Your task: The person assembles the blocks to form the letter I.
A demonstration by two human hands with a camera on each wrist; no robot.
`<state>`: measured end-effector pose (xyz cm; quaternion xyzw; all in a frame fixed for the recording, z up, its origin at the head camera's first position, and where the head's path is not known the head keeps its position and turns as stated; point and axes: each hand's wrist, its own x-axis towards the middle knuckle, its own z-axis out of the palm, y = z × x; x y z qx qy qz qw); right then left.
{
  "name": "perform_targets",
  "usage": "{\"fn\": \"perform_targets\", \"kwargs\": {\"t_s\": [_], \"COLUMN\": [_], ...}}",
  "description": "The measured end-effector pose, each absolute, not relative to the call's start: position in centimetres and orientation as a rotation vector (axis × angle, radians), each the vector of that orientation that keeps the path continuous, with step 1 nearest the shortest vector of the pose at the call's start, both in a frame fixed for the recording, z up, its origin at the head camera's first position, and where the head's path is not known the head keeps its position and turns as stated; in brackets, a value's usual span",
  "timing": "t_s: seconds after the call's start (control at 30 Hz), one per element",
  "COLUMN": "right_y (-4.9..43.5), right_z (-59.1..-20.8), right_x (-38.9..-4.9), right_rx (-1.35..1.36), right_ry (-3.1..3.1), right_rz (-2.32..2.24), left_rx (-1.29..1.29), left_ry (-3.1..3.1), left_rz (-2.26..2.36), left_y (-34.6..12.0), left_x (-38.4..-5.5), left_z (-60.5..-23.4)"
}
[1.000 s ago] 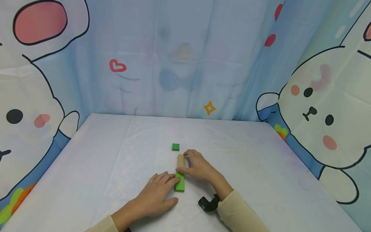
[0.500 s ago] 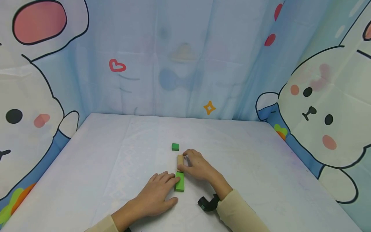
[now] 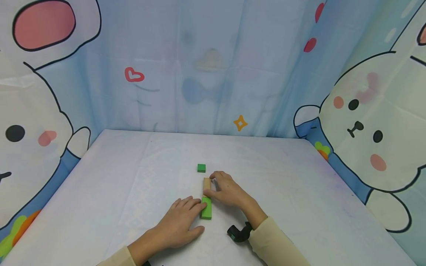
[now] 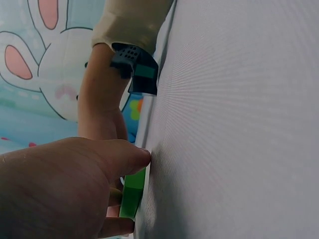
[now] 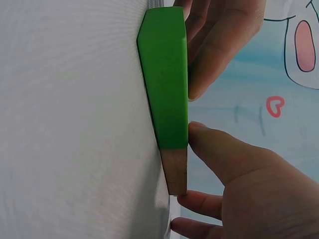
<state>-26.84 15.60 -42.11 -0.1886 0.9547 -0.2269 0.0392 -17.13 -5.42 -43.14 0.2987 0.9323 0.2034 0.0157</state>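
Note:
A bright green block (image 3: 206, 209) lies lengthwise on the table, and a plain wooden block (image 3: 207, 183) sits end to end beyond it. My left hand (image 3: 181, 223) is spread with fingers extended, its index fingertip resting on the green block's upper face. My right hand (image 3: 229, 190) holds the wooden block, thumb at its near end and a finger curled at its far end. In the right wrist view the green block (image 5: 167, 79) meets the wooden block (image 5: 175, 169), with the right thumb at the joint. The left wrist view shows the green block (image 4: 132, 194) partly behind the left hand.
A small darker green block (image 3: 201, 168) lies apart, a short way beyond the wooden one. The white-covered table (image 3: 133, 177) extends to both sides. Behind it hangs a blue curtain (image 3: 159, 99) with cartoon rabbits. A black wrist device (image 3: 239, 232) sits at the right cuff.
The right thumb and the wooden block shift slightly left and toward me, coming into line with the bright green block. The left hand stays in place.

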Motion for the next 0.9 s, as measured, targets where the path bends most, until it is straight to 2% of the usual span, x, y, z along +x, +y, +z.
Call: {"fn": "perform_targets", "kwargs": {"t_s": [0.9], "right_y": [15.48], "right_z": [-42.02], "right_x": [-26.85], "right_rx": [-0.534], "right_ry": [2.934], "right_rz": [-0.651], "left_rx": [0.921], "left_ry": [2.902], "left_rz": [0.622], "left_y": [-5.30], "left_x": [-16.97], "left_z": [-42.87]}}
